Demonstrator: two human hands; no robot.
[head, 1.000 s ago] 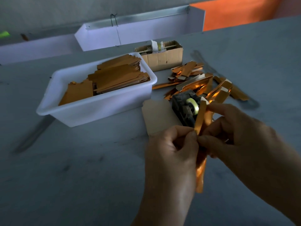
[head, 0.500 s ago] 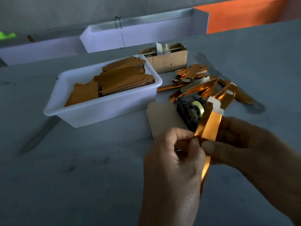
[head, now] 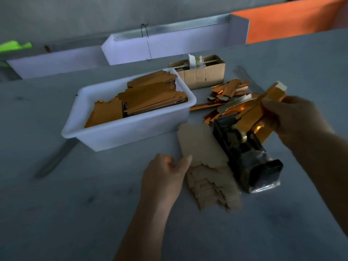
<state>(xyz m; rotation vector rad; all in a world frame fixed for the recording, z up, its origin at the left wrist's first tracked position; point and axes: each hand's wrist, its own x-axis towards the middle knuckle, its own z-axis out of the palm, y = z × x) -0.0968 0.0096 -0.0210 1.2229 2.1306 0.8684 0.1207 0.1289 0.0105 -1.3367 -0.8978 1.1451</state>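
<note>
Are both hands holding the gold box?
No, only the right hand grips the gold box; the left hand is down at the beige card stack.

No text, label or number to read anywhere in this one. The gold carton (head: 250, 117), the beige flat blanks (head: 207, 178), the brown cardboard box (head: 205, 76) and the white tub (head: 131, 132) all show plain faces. The black tape dispenser (head: 250, 159) is too dark and blurry to make out any marking.
</note>
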